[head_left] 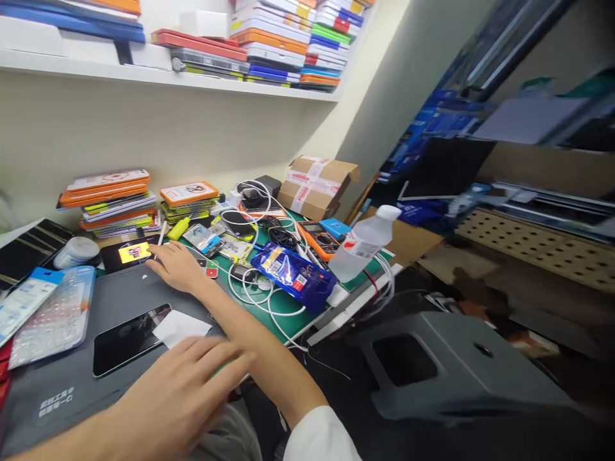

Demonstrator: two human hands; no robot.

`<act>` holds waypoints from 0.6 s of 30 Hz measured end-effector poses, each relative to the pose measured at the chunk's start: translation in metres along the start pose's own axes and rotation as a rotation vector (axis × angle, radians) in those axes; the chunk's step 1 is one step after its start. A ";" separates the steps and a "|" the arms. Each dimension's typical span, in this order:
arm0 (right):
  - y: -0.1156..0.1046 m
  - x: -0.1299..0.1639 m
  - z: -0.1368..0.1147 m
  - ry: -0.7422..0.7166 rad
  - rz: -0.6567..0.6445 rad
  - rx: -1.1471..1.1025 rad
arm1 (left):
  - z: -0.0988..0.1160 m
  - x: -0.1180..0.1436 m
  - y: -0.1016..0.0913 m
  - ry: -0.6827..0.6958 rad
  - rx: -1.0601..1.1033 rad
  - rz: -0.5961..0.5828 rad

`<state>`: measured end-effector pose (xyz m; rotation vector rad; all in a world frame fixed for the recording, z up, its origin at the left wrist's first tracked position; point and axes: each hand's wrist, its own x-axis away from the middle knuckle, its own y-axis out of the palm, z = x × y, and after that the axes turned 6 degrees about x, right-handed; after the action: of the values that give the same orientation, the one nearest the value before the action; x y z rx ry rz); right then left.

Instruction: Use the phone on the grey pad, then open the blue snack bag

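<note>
My right hand (175,266) reaches across the desk and rests flat on the grey work mat (57,390), fingertips beside a small device with a lit yellow screen (134,252). It holds nothing. My left hand (182,390) hovers low in front, blurred, fingers apart and empty, just below a white paper slip (180,326). A black phone (127,339) lies screen-up on the mat, left of that slip.
A green cutting mat (288,314) carries white cables (259,288), a blue packet (293,275), an orange multimeter (319,240) and a tilted plastic bottle (362,243). Stacked cases (108,198) and a cardboard box (314,186) line the wall. A grey stool (451,371) stands right.
</note>
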<state>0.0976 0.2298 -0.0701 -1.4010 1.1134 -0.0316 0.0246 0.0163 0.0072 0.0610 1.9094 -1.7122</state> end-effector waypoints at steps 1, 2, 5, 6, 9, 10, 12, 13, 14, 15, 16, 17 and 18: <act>0.000 0.002 0.000 -0.002 0.007 -0.018 | -0.005 -0.020 0.008 0.009 -0.016 -0.049; 0.001 0.004 0.001 -0.003 0.015 -0.036 | -0.011 -0.043 0.019 0.056 -0.062 -0.090; 0.003 0.012 0.002 -0.002 0.038 -0.084 | -0.033 -0.106 0.065 0.057 -0.183 -0.130; 0.004 0.014 0.003 0.000 0.043 -0.098 | -0.041 -0.122 0.082 0.017 -0.176 -0.139; 0.006 0.020 0.006 0.007 0.049 -0.121 | -0.057 -0.150 0.127 -0.099 -0.207 -0.182; 0.007 0.022 0.007 0.008 0.048 -0.124 | -0.060 -0.154 0.139 -0.102 -0.208 -0.193; 0.008 0.025 0.008 0.005 0.041 -0.126 | -0.062 -0.157 0.154 -0.106 -0.217 -0.192; 0.009 0.026 0.008 0.001 0.036 -0.126 | -0.063 -0.157 0.158 -0.107 -0.225 -0.184; 0.011 0.028 0.008 -0.002 0.031 -0.126 | -0.063 -0.157 0.159 -0.106 -0.232 -0.177; 0.012 0.029 0.009 -0.004 0.026 -0.125 | -0.062 -0.157 0.157 -0.103 -0.240 -0.172; 0.014 0.030 0.009 -0.006 0.021 -0.124 | -0.062 -0.156 0.151 -0.100 -0.247 -0.168; 0.016 0.032 0.010 -0.008 0.018 -0.124 | -0.060 -0.155 0.143 -0.099 -0.255 -0.162; 0.018 0.033 0.011 -0.011 0.013 -0.124 | -0.057 -0.153 0.132 -0.105 -0.269 -0.150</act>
<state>0.1117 0.2228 -0.1059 -1.5026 1.1313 0.0550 0.1836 0.1438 -0.0435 -0.2748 2.0905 -1.5021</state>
